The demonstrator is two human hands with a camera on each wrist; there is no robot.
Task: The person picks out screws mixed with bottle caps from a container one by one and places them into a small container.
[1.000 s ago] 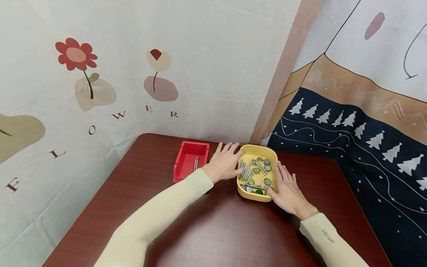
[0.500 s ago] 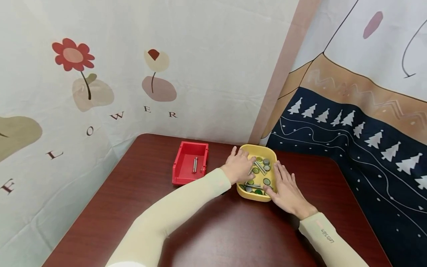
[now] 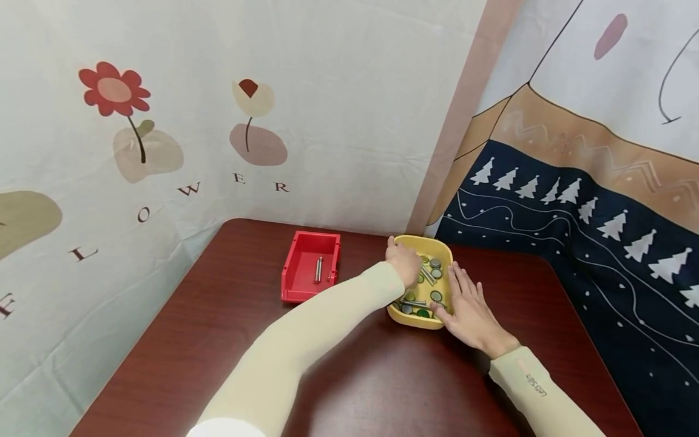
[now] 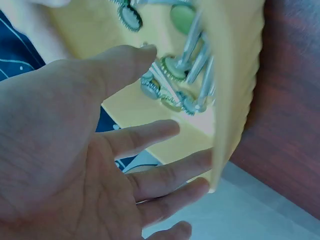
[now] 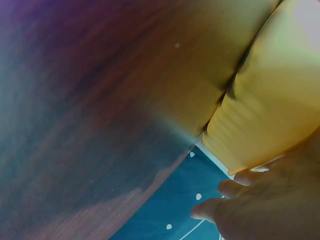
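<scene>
My left hand [image 3: 404,267] is over the left side of a yellow bin [image 3: 415,323], its fingertips lowered inside. In the left wrist view the thumb and fingers [image 4: 150,135] are spread and hold nothing, with some fingertips behind the bin's wall. Silvery bolts [image 4: 192,42] and crimped bottle caps [image 4: 131,19] lie mixed on the bin's floor; the left hand hides part of them in the head view. My right hand [image 3: 472,315] rests along the bin's right side, fingers straight against the outside and the thumb over the rim near the front corner.
A red open-front bin [image 3: 289,276] stands to the left, holding a few bolts [image 3: 319,270]. Both bins are toward the far edge of the dark wood table [image 3: 371,376]. Printed curtains [image 3: 349,121] hang close behind it.
My left hand has moved right from between the two bins to inside the yellow bin, uncovering the bolts in the red one. My right hand stays at the yellow bin's side.
</scene>
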